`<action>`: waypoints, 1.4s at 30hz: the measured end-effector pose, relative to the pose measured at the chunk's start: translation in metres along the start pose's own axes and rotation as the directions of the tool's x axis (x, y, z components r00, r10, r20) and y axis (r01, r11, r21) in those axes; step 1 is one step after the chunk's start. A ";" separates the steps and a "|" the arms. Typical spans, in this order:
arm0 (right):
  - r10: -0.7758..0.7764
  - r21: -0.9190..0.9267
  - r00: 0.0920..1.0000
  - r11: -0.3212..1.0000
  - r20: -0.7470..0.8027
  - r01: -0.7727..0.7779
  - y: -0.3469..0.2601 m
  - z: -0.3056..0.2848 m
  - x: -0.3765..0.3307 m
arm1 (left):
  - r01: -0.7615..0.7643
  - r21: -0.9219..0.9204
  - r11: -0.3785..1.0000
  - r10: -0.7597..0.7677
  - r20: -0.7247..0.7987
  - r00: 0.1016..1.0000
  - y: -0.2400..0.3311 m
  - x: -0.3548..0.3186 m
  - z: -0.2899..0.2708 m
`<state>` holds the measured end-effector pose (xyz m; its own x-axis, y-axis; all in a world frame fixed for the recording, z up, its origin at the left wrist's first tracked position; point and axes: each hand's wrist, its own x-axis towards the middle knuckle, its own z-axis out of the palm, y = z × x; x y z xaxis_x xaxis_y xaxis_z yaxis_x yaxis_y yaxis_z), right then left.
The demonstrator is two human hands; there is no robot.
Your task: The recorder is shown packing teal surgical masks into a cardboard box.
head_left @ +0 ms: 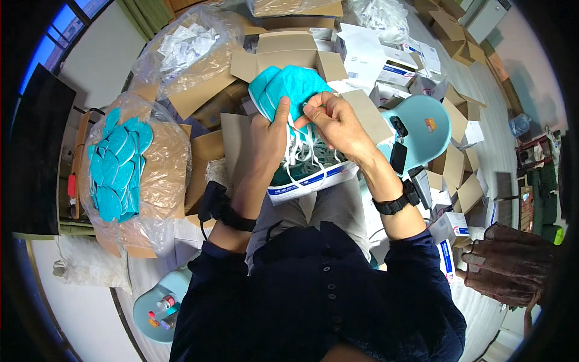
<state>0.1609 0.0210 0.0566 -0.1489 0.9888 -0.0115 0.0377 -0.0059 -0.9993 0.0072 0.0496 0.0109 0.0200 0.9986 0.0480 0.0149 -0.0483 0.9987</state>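
Note:
A small stack of teal cup-shaped face masks [288, 84] is held up in front of me, over an open white box [295, 194]. My left hand [269, 137] grips the stack at its left side, the thumb lying on top. My right hand [333, 120] is closed in a pinch at the stack's right near edge. The exact spot its fingertips hold is too small to make out. White straps [301, 151] hang in a tangle below the masks and into the box. That box rests on my lap, and more teal shows inside.
At left, a plastic-lined carton [160, 163] carries a heap of loose teal masks [117, 166]. An open brown carton [286, 42] stands beyond my hands. To the right are a light-blue stool [416, 123] with a black phone [398, 158] and several white boxes [360, 51].

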 end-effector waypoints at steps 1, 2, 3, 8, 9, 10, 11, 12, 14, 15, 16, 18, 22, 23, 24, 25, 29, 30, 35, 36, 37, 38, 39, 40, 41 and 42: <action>0.039 -0.024 0.999 0.999 0.019 -0.039 -0.001 0.000 -0.001 | -0.009 0.005 1.000 0.009 -0.008 1.000 0.001 -0.003 0.004; 0.079 -0.049 0.996 0.996 0.038 -0.077 -0.003 0.002 -0.002 | 0.010 0.028 1.000 -0.010 0.000 1.000 0.000 -0.003 0.004; 0.056 -0.059 0.997 0.997 0.054 -0.053 -0.007 0.006 -0.005 | 0.029 0.050 0.998 -0.029 0.009 1.000 0.000 -0.003 0.004; -0.123 -0.283 0.989 0.949 0.083 0.142 0.010 -0.022 0.001 | -0.041 0.082 0.996 0.031 0.118 0.993 -0.001 -0.003 0.005; -0.113 -0.313 0.986 0.938 0.126 0.148 0.008 -0.027 0.004 | -0.039 0.062 0.997 0.028 0.172 0.985 0.003 -0.005 0.003; -0.102 -0.346 0.981 0.925 0.163 0.154 0.004 -0.030 0.005 | -0.038 0.038 0.999 0.028 0.231 0.972 0.006 -0.006 0.002; -0.087 -0.303 0.985 0.944 0.146 0.129 -0.001 -0.029 0.002 | -0.056 0.027 0.998 0.045 0.316 0.948 0.004 -0.003 -0.002; -0.079 -0.259 0.984 0.959 0.157 0.119 0.001 -0.029 0.003 | -0.115 0.027 0.993 0.099 0.338 0.936 0.005 -0.004 -0.003; -0.062 -0.167 0.984 0.982 0.168 0.091 0.010 -0.033 0.004 | -0.230 0.024 0.973 0.202 0.391 0.898 0.005 -0.006 -0.001; -0.064 -0.171 0.985 0.981 0.161 0.092 0.012 -0.034 0.003 | -0.148 0.123 0.981 0.085 0.416 0.905 0.008 -0.004 -0.005; -0.068 -0.173 0.985 0.980 0.157 0.095 0.013 -0.033 0.003 | -0.183 0.164 0.969 0.105 0.397 0.912 0.007 -0.004 -0.006; -0.108 -0.202 0.983 0.970 0.147 0.137 0.018 -0.031 0.005 | -0.248 0.247 0.937 0.148 0.361 0.921 0.003 -0.003 -0.006; -0.235 -0.548 0.971 0.817 -0.028 0.182 0.014 -0.034 0.008 | -0.202 0.346 0.916 0.140 0.195 0.971 -0.003 -0.003 -0.002; -0.329 -0.643 0.932 0.749 -0.149 0.161 0.021 -0.044 0.017 | -0.157 0.422 0.893 0.106 0.143 0.984 -0.006 -0.001 -0.001; -0.426 -0.728 0.868 0.676 -0.254 0.119 0.030 -0.057 0.024 | -0.158 0.409 0.899 0.116 0.126 0.985 -0.008 -0.004 -0.004; -0.475 -0.688 0.798 0.717 -0.370 0.108 0.038 -0.076 0.031 | -0.165 0.396 0.904 0.133 0.107 0.985 0.005 -0.010 -0.006; -0.361 -0.330 0.746 0.923 -0.559 0.199 0.031 -0.106 0.019 | -0.236 0.154 0.960 0.251 -0.092 0.963 0.009 -0.007 -0.010; -0.321 -0.267 0.796 0.941 -0.513 0.207 0.032 -0.091 0.014 | -0.254 0.081 0.964 0.264 -0.155 0.952 0.008 -0.004 -0.011; -0.320 -0.229 0.906 0.938 -0.276 0.262 0.041 -0.016 0.000 | -0.104 -0.283 0.953 0.055 -0.176 0.983 0.014 -0.006 0.019; -0.293 -0.314 0.923 0.926 -0.248 0.209 0.039 -0.014 -0.002 | -0.103 -0.309 0.946 0.054 -0.163 0.985 0.016 -0.009 0.024; -0.193 -0.263 0.954 0.956 -0.231 0.130 0.030 -0.011 -0.004 | -0.110 -0.326 0.939 0.060 -0.160 0.985 0.020 -0.012 0.024; -0.225 -0.254 0.948 0.953 -0.226 0.166 0.030 -0.010 -0.004 | -0.120 -0.315 0.941 0.068 -0.173 0.983 0.017 -0.011 0.022; -0.257 -0.246 0.940 0.948 -0.223 0.201 0.032 -0.011 -0.003 | -0.130 -0.304 0.944 0.075 -0.185 0.980 0.011 -0.010 0.020; -0.285 -0.242 0.933 0.942 -0.219 0.231 0.032 -0.012 -0.003 | -0.135 -0.298 0.945 0.078 -0.196 0.978 0.008 -0.010 0.019; -0.325 -0.349 0.924 0.905 -0.199 0.243 0.032 -0.012 -0.003 | -0.135 -0.257 0.957 0.093 -0.168 0.981 0.006 -0.011 0.017; -0.363 -0.453 0.915 0.855 -0.174 0.252 0.030 -0.013 -0.003 | -0.135 -0.217 0.967 0.106 -0.138 0.985 0.003 -0.011 0.013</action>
<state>0.1750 0.0200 0.0276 0.0224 0.9334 0.3582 0.4421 0.3121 -0.8409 0.0205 0.0380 0.0132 -0.1169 0.9809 0.1555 -0.2052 -0.1771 0.9626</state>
